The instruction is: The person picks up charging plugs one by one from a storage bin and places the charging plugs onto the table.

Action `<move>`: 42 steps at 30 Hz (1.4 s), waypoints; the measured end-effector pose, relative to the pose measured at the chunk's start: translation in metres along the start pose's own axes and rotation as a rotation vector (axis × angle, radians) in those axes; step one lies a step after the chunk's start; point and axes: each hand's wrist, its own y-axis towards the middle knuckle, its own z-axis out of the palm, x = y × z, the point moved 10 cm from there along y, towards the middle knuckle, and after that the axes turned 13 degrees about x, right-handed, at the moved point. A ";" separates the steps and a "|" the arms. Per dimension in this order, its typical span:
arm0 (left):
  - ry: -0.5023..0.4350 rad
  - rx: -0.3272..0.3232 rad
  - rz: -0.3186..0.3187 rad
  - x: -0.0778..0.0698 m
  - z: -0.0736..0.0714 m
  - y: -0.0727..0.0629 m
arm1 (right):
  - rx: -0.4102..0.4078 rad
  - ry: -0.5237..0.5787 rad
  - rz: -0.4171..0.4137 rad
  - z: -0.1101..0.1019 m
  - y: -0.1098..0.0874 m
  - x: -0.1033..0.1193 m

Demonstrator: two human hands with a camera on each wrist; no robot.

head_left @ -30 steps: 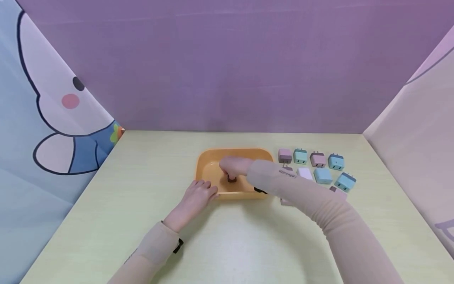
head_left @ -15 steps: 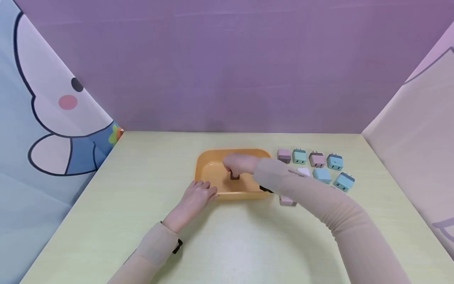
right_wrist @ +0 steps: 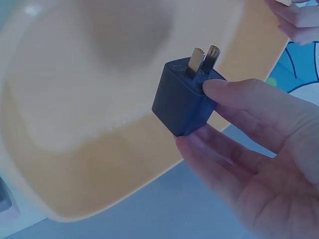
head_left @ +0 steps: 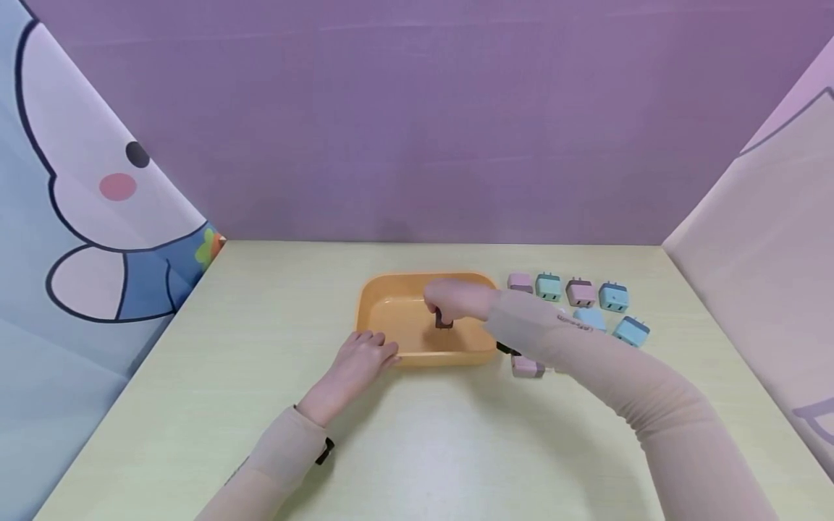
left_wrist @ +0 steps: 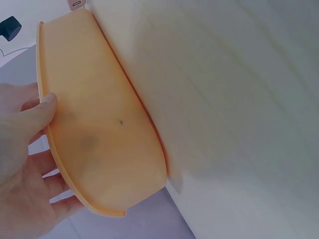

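Note:
A shallow orange tray (head_left: pixel 449 358) stands in the middle of the table in the head view. At its near left corner my left hand (head_left: pixel 361 358) grips the rim, with the thumb on the outer wall (left_wrist: pixel 99 109) in the left wrist view. Above the tray's floor, my right hand (head_left: pixel 461 298) pinches a black plug charger (right_wrist: pixel 183 99) between thumb and fingers. Its two metal prongs point up in the right wrist view. Inside the tray no other item shows in the head view; part of its right side lies behind the right hand.
Right of the tray lie several plug chargers in pink, green and blue, such as a green charger (head_left: pixel 548 287) and a blue charger (head_left: pixel 630 331). My right sleeve (head_left: pixel 599 354) hides part of that group. A purple cloth wall (head_left: pixel 417 145) rises behind the table (head_left: pixel 274 289).
My right hand has moved right over the tray with the black plug charger, lifting it slightly. The left hand stays on the rim.

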 end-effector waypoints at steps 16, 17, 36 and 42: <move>0.003 0.005 0.007 0.000 0.000 0.001 | -0.110 -0.006 -0.032 -0.005 -0.035 -0.014; 0.005 0.006 0.009 -0.001 0.000 0.001 | -0.109 0.007 -0.021 -0.004 -0.037 -0.017; 0.005 0.029 0.015 0.002 0.001 0.000 | -0.155 0.075 0.014 0.009 -0.083 -0.052; -0.001 0.033 0.019 0.001 0.000 -0.001 | -0.175 0.112 0.025 0.017 -0.096 -0.066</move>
